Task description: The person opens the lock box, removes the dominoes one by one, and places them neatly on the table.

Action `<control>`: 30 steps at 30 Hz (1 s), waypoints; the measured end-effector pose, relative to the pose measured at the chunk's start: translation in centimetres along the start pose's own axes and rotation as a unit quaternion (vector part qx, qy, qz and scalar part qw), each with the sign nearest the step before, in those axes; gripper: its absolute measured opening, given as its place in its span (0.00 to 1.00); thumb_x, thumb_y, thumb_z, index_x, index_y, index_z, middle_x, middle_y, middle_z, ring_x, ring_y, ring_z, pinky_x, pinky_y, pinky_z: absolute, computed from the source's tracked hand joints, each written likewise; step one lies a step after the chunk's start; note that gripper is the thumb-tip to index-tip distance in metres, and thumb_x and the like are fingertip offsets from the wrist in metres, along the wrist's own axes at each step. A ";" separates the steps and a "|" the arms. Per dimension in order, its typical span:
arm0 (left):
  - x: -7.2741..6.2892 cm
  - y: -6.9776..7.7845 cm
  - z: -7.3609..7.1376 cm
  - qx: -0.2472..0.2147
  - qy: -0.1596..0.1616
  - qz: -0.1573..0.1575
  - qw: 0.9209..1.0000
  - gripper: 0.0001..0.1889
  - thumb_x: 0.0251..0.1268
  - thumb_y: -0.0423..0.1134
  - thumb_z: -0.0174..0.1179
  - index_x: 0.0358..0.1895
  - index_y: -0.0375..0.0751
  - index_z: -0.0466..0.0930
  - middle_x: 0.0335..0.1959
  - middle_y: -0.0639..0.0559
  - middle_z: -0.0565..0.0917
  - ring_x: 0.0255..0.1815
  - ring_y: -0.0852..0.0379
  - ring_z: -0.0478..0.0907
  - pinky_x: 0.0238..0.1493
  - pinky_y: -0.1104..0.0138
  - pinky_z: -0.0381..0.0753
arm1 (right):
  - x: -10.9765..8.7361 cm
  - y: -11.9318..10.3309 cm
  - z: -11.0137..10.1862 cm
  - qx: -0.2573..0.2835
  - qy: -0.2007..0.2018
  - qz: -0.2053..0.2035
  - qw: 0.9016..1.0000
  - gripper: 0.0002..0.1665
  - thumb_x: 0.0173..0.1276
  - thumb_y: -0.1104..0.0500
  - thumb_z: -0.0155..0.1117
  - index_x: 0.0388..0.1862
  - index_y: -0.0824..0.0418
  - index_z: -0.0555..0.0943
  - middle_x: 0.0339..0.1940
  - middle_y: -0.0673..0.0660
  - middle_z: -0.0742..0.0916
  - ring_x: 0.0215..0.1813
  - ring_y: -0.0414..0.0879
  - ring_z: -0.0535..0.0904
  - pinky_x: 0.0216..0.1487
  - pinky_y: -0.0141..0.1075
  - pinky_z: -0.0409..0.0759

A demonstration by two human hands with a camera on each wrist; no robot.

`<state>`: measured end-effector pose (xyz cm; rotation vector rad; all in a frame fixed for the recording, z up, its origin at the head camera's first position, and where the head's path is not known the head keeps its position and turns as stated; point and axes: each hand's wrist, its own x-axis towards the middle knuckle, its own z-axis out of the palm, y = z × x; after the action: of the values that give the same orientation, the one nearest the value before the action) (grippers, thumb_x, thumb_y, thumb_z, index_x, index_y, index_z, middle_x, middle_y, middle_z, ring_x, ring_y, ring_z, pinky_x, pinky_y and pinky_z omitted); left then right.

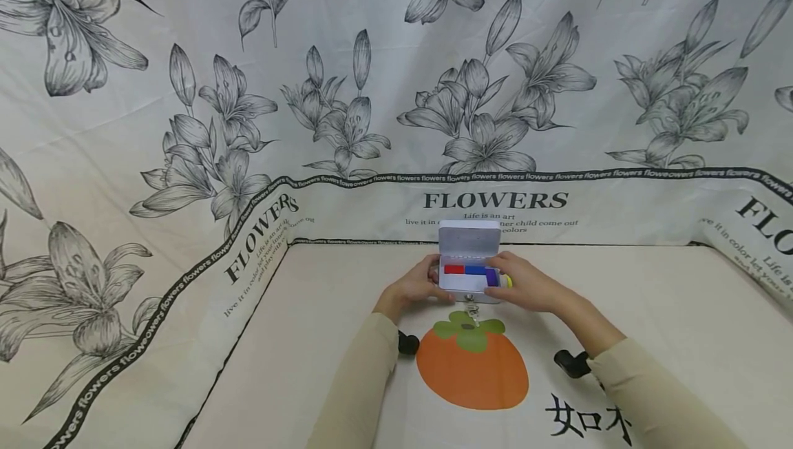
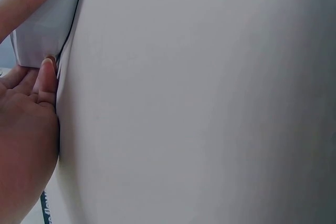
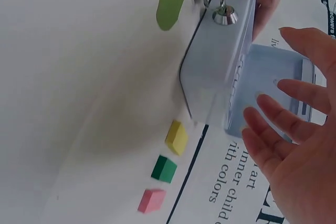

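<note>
A small pale metal box [image 1: 460,283] stands on the cloth with its hinged lid [image 1: 469,239] raised. In the head view a red block [image 1: 453,269], a blue block [image 1: 475,270] and a purple block [image 1: 492,277] lie in it. My left hand [image 1: 414,285] grips the box's left side, thumb along the front. My right hand [image 1: 528,284] is at its right side; the right wrist view shows the fingers spread near the raised lid, nothing held. A lock with a key [image 3: 224,14] is on the box's front wall.
Beside the box lie a yellow block [image 3: 177,137], a green block [image 3: 164,169] and a pink block [image 3: 152,200]. The cloth carries a printed orange persimmon [image 1: 472,366] in front of the box. A flower-printed curtain [image 1: 347,208] rises behind.
</note>
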<state>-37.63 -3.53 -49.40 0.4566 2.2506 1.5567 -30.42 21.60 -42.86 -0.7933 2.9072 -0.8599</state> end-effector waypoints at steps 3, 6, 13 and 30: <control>0.1 -0.1 -0.1 -0.002 0.000 0.002 1.000 0.53 0.45 0.27 0.80 0.77 0.46 0.61 0.44 0.44 0.76 0.45 0.53 0.71 0.52 0.62 0.70 | 0.6 -0.2 0.5 0.002 0.002 -0.013 1.000 0.33 0.69 0.57 0.70 0.68 0.71 0.74 0.67 0.73 0.76 0.66 0.69 0.74 0.64 0.63 0.72; 0.1 -0.1 -0.1 -0.003 -0.001 0.001 1.000 0.53 0.45 0.27 0.80 0.77 0.46 0.60 0.44 0.44 0.76 0.45 0.52 0.71 0.52 0.61 0.69 | 1.3 -0.4 1.1 0.005 0.005 -0.012 1.000 0.33 0.70 0.58 0.69 0.69 0.72 0.73 0.67 0.73 0.75 0.66 0.69 0.73 0.66 0.63 0.71; 0.2 -0.2 -0.2 0.000 -0.008 0.003 1.000 0.53 0.45 0.27 0.80 0.78 0.46 0.60 0.42 0.46 0.75 0.44 0.54 0.71 0.50 0.63 0.69 | 2.9 -0.3 2.3 -0.003 0.008 -0.022 1.000 0.31 0.71 0.58 0.68 0.67 0.73 0.74 0.63 0.72 0.79 0.63 0.67 0.75 0.65 0.62 0.71; 0.3 -0.3 -0.2 -0.017 -0.012 0.009 1.000 0.51 0.46 0.26 0.79 0.76 0.46 0.62 0.39 0.46 0.75 0.40 0.55 0.71 0.40 0.67 0.72 | 6.1 0.3 4.5 -0.011 -0.013 -0.001 1.000 0.29 0.71 0.60 0.66 0.66 0.74 0.75 0.61 0.70 0.82 0.65 0.65 0.77 0.67 0.59 0.70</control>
<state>-37.99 -3.72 -49.66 0.4853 2.2033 1.5875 -35.17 16.61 -46.05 -0.8016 2.8994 -0.8116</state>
